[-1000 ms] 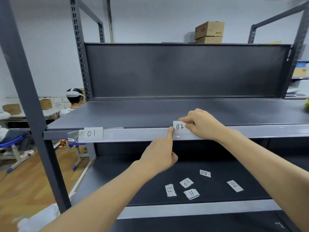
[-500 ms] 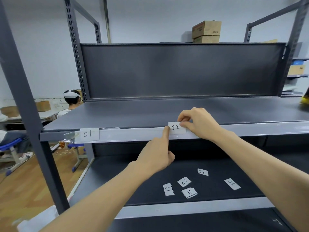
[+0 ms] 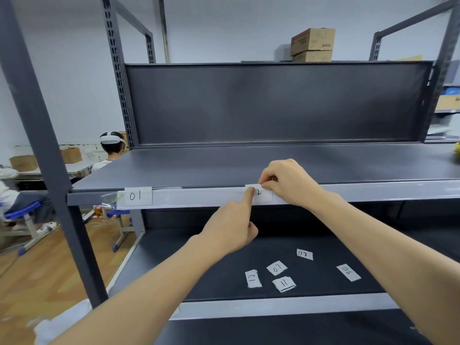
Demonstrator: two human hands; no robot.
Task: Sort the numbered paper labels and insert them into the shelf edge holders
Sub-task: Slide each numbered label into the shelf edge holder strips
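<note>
well off to the left of the left hand, a seated person in a white headset shows past the grey rack upright. nearer that hand, label 01 sits in the clear shelf edge holder, which runs along the front lip of the upper shelf toward both hands. the left hand reaches up from below the lip, its index finger straight with the tip pressed on the left part of label 02, hiding the first digit; its other fingers are curled to the palm and hold nothing. just right of that fingertip, the right hand comes in over the lip and pinches the top right corner of label 02 between thumb and fingertips. the paper lies flat against the holder, but whether its lower edge is tucked behind the plastic cannot be told. below both hands, loose slips lie face up on the lower shelf: label 12, label 07 and label 11 close together, label 08 farther back, and label 06 apart from them beside the right forearm. high above the right hand, two cardboard boxes are stacked on the rack top.
</note>
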